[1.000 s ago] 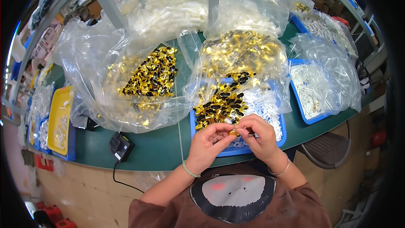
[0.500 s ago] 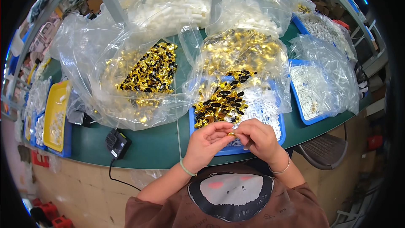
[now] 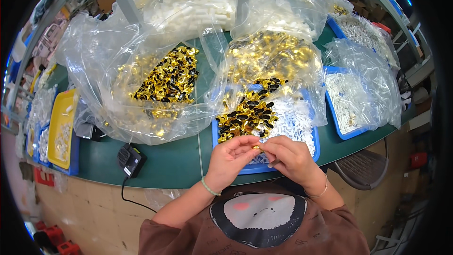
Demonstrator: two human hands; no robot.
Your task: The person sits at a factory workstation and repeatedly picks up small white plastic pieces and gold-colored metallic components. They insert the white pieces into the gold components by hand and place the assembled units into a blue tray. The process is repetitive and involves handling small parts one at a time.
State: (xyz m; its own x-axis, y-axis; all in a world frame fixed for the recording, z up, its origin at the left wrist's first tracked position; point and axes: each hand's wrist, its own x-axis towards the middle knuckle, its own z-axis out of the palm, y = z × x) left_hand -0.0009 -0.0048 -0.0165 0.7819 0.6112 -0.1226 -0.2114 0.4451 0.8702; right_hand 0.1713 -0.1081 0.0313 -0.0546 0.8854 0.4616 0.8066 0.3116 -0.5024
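Note:
Over the near edge of a blue tray (image 3: 315, 147), my two hands meet fingertip to fingertip. My left hand (image 3: 230, 158) pinches a small shiny gold piece (image 3: 256, 148). The fingers of my right hand (image 3: 291, 157) close on the same spot from the right; a small pale bit shows under them, too hidden to name. In the tray, gold pieces with black openings (image 3: 250, 117) lie on the left side, spilling from a clear bag. Small white plastic parts (image 3: 293, 122) fill the right side.
A large clear bag (image 3: 94, 80) of more gold pieces lies to the left. Beside it is a black power adapter (image 3: 131, 160) with a cable. A yellow tray (image 3: 62, 159) stands far left. Another blue tray (image 3: 348, 134) of white strips sits right. A dark stool (image 3: 363, 169) is below the table edge.
My right hand has shifted slightly and its wrist has turned a little. The gold piece has moved slightly left and up between my fingertips. My left hand has hardly moved.

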